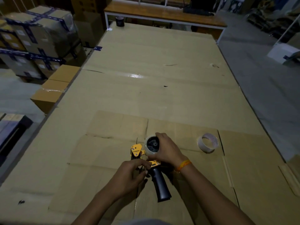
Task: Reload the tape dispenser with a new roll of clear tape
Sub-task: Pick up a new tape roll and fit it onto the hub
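A yellow tape dispenser [137,151] with a black handle [160,184] lies on the cardboard-covered table [146,88], handle pointing toward me. A roll of clear tape [148,144] sits on the dispenser's black hub. My right hand [167,149] is wrapped around the right side of that roll. My left hand [131,174] pinches something small at the dispenser's frame just left of the handle; what it pinches is too dark to tell. An almost bare tape core [208,143] lies on its side on the table to the right.
A dark tape roll [120,21] stands at the table's far left corner. Stacked taped cartons [37,38] and brown boxes [55,88] line the left side. A wooden bench [164,16] stands beyond the far edge. Grey floor [259,75] lies to the right.
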The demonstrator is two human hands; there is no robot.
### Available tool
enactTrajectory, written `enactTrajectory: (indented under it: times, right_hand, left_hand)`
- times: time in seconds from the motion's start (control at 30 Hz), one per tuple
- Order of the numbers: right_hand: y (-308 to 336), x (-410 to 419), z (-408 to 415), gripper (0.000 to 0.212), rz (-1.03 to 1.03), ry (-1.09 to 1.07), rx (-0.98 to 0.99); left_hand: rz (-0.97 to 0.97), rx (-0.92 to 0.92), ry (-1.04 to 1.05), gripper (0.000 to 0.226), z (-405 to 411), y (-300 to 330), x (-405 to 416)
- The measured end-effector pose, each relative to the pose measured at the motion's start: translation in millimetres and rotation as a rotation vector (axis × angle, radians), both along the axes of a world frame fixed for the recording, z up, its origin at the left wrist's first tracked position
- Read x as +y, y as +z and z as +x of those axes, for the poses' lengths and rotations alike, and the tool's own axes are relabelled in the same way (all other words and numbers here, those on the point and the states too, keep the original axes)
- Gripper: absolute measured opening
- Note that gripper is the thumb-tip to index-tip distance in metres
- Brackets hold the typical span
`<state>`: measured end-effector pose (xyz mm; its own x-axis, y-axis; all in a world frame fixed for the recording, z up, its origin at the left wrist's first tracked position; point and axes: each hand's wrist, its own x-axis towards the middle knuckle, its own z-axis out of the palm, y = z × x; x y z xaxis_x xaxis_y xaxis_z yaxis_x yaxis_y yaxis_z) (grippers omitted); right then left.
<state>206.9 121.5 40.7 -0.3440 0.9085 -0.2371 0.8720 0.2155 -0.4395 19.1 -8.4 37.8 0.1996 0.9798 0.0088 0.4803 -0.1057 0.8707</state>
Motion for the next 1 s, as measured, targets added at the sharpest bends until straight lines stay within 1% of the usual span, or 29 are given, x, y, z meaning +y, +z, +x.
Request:
enactTrajectory:
  times: [0.03, 0.1, 0.17, 0.23, 0.3, 0.37, 0.47, 0.67, 0.9, 1.0]
  right_hand:
    - [1.2, -1.1, 1.5, 0.115, -0.005, -0.016, 0.030]
    - [2.7, -4.6, 1.4, 0.111, 0.084, -0.012, 0.015]
    - [6.2, -9.4, -2.2, 0.092, 0.211, 0.028, -0.030]
    - [8.5, -12.0, -5.1, 0.064, 0.274, 0.077, -0.037]
    - [8.7, -13.1, -5.7, 0.040, 0.269, 0.138, -0.029]
    - [8.0, -13.5, -3.6, 0.031, 0.241, 0.179, -0.011]
    - [12.5, -13.8, 1.3, 0.026, 0.231, 0.202, -0.005]
    - [21.7, -13.3, 12.1, 0.011, 0.259, 0.306, -0.101]
    - [26.9, 0.3, 37.4, 0.028, 0.242, 0.300, -0.150]
    - [27.4, 11.8, 43.6, 0.029, 0.247, 0.305, -0.149]
  left_hand:
    - [0.012, -0.005, 0.012, 0.020, 0.0, 0.1, -0.6]
    - [0.064, 0.009, 0.072, 0.026, 0.3, -0.9, -3.0]
    - [0.094, 0.042, 0.159, 0.031, -0.4, -4.0, -6.0]
    - [0.074, 0.060, 0.239, 0.034, -2.7, -9.3, -8.7]
    - [0.037, 0.080, 0.284, 0.034, -5.2, -14.4, -11.8]
    - [0.014, 0.100, 0.296, 0.034, -5.7, -16.7, -14.7]
    - [-0.012, 0.113, 0.310, 0.035, -6.1, -18.0, -17.9]
    - [-0.036, 0.123, 0.309, 0.028, -7.3, -21.8, -20.9]
    - [-0.041, 0.105, 0.311, 0.022, -8.4, -21.5, -23.3]
    - [-0.056, 0.090, 0.318, 0.016, -6.6, -18.6, -24.5]
